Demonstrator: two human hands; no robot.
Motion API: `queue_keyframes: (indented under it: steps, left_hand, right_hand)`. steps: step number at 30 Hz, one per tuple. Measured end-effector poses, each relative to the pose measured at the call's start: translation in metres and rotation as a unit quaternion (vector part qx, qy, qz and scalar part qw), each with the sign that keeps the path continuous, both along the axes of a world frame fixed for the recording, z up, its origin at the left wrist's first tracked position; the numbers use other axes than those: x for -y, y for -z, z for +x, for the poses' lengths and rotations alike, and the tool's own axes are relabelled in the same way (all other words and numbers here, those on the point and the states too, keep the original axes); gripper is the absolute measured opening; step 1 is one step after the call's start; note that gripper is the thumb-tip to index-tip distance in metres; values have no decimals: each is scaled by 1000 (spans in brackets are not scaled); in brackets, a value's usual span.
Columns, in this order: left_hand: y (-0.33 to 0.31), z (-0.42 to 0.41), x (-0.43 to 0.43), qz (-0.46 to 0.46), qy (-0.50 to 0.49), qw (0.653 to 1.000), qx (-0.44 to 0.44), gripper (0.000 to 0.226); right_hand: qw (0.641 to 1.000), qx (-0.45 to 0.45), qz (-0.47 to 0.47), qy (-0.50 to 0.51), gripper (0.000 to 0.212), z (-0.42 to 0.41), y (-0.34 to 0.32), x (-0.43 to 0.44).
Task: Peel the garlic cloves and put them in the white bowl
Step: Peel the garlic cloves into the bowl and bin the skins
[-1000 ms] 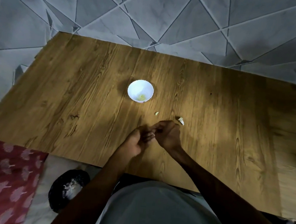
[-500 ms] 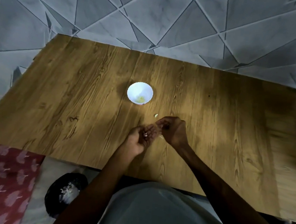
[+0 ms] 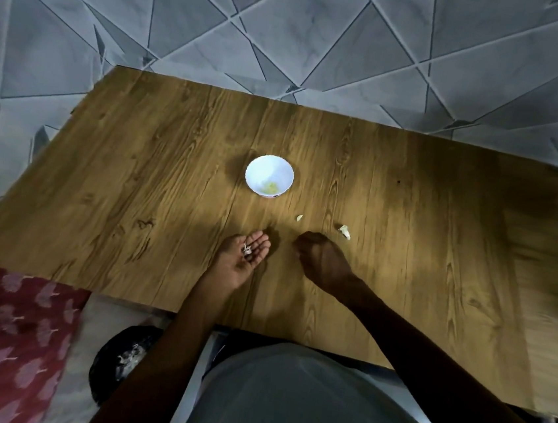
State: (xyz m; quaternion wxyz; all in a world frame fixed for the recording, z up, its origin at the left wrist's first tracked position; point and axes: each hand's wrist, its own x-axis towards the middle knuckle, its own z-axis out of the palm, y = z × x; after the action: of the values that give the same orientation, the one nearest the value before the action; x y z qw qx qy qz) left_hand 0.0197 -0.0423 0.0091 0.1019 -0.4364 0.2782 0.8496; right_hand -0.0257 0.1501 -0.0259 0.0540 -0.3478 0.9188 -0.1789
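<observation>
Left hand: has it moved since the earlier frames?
Yes. The left hand has drawn leftward, off the right hand it touched. Against the white bowl, its fingertips have gone from below the right rim to below the middle.

left arm: showing bare skin all the way back from the left hand (image 3: 243,257) to the frame edge
right arm: showing bare likewise behind the right hand (image 3: 322,260), sitting in deeper shadow
torso: wearing a plain light-grey garment (image 3: 302,403), smooth fabric, lying between the forearms well behind both wrists
</observation>
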Motion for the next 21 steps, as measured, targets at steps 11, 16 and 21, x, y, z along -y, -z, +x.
queue_keyframes:
  steps: [11,16,21]
  left_hand:
    - [-3,3,1,-13,13,1000,5,42]
    - [2,4,-5,-7,17,1000,6,42]
    - [-1,3,-9,-17,28,999,10,41]
  right_hand:
    - [985,-97,12,-145,19,3,12,-41]
    - [995,28,-66,72,21,-11,-3,-36]
    - [979,92,-52,175,11,-1,0,-32]
